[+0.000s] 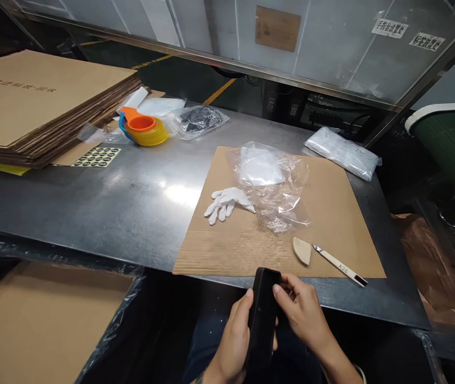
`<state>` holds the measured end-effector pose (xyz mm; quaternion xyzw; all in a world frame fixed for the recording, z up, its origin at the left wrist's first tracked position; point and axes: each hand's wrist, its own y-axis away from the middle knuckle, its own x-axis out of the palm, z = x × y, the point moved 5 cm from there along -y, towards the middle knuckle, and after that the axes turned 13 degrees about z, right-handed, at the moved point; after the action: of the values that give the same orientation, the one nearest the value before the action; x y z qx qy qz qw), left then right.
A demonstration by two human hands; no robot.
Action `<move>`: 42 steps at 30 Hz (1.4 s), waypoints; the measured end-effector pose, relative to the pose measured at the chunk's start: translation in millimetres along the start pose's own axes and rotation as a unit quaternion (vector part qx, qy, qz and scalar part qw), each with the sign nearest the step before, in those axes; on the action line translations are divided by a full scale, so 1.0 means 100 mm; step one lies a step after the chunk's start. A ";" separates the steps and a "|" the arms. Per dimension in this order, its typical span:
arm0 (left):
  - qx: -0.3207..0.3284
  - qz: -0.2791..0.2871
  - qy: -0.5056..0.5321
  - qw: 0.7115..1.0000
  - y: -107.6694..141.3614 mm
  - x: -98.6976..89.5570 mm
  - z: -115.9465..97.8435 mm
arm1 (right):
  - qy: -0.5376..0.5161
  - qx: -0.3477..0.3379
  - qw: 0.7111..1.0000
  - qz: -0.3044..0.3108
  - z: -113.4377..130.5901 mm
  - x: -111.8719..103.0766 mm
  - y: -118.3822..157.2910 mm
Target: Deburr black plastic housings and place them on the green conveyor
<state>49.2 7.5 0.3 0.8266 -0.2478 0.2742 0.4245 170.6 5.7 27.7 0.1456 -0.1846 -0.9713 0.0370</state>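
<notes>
A long black tray-like part [262, 320] is held upright and slightly tilted in front of the table's near edge. My left hand [235, 333] is wrapped round its left side, thumb along the edge. At its upper right edge, my right hand [301, 309] pinches the rim between thumb and fingers. Beyond the hands, on a cardboard sheet [331, 213], lie a beige wedge-shaped pad [301, 251], a white pen-like tool [339, 264] marked A26, a white glove [229, 203] and a clear plastic bag [281, 208] with white material inside.
Stacked flat cardboard [51, 101] fills the back left of the metal table [139, 202]. Beside it are orange, yellow and blue tape rings [143, 128] and a label sheet [97, 157]. A wrapped white packet [343, 152] lies back right. An open lined box [47, 320] stands lower left.
</notes>
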 end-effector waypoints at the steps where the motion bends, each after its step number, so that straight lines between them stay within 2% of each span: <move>1: -0.013 0.021 0.003 1.000 0.00 0.02 0.01 | 0.009 -0.003 1.000 -0.008 0.01 -0.06 -0.03; 4: -0.086 0.085 0.028 0.992 0.00 0.03 0.04 | 0.031 -0.016 0.999 0.000 0.05 -0.19 -0.10; 7: -0.178 0.161 0.057 0.969 0.01 0.06 0.08 | 0.043 -0.028 0.999 0.016 0.07 -0.23 -0.16; 9: -0.192 0.177 0.064 0.963 0.02 0.08 0.05 | 0.046 -0.026 0.999 0.011 0.02 -0.26 -0.20; 11: -0.148 0.150 0.057 0.976 -0.01 0.08 -0.05 | 0.058 -0.017 0.998 -0.017 -0.06 -0.32 -0.22; 14: -0.033 0.065 -0.007 0.997 -0.10 0.04 -0.29 | 0.104 -0.012 0.989 -0.102 -0.16 -0.55 -0.26; 17: 0.104 -0.014 -0.102 0.989 -0.26 -0.01 -0.58 | 0.174 -0.041 0.968 -0.175 -0.11 -0.84 -0.38; 20: 0.235 -0.029 -0.196 0.951 -0.50 -0.03 -0.79 | 0.246 -0.093 0.947 -0.187 0.13 -1.05 -0.69; 23: 0.282 -0.067 -0.314 0.904 -0.77 -0.10 -0.82 | 0.306 -0.125 0.928 -0.169 0.43 -1.16 -1.17; 24: 0.287 -0.103 -0.362 0.881 -0.84 -0.14 -0.82 | 0.324 -0.128 0.923 -0.161 0.51 -1.19 -1.32; 27: 0.306 -0.146 -0.491 0.802 -1.00 -0.21 -0.78 | 0.372 -0.122 0.912 -0.121 0.69 -1.24 -1.64; 29: 0.336 -0.178 -0.547 0.745 -1.03 -0.25 -0.77 | 0.400 -0.120 0.904 -0.089 0.72 -1.22 -1.68; 31: 0.364 -0.225 -0.571 0.701 -1.02 -0.30 -0.77 | 0.424 -0.118 0.895 -0.072 0.69 -1.17 -1.59; 34: 0.383 -0.260 -0.585 0.667 -1.00 -0.32 -0.82 | 0.447 -0.101 0.886 -0.076 0.58 -1.09 -1.40; 37: 0.414 -0.220 -0.603 0.645 -0.96 -0.19 -0.99 | 0.436 -0.088 0.892 -0.083 0.50 -1.08 -1.29; 40: 0.447 -0.131 -0.642 0.609 -0.93 0.12 -1.27 | 0.392 -0.108 0.912 -0.060 0.60 -1.13 -1.20; 42: 0.454 -0.068 -0.652 0.603 -0.92 0.35 -1.48 | 0.346 -0.131 0.929 -0.025 0.73 -1.16 -1.13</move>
<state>98.1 173.3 44.3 0.8869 -0.2455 -0.2901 -0.2628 257.7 150.3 81.9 0.4710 -0.0279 -0.8768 0.0932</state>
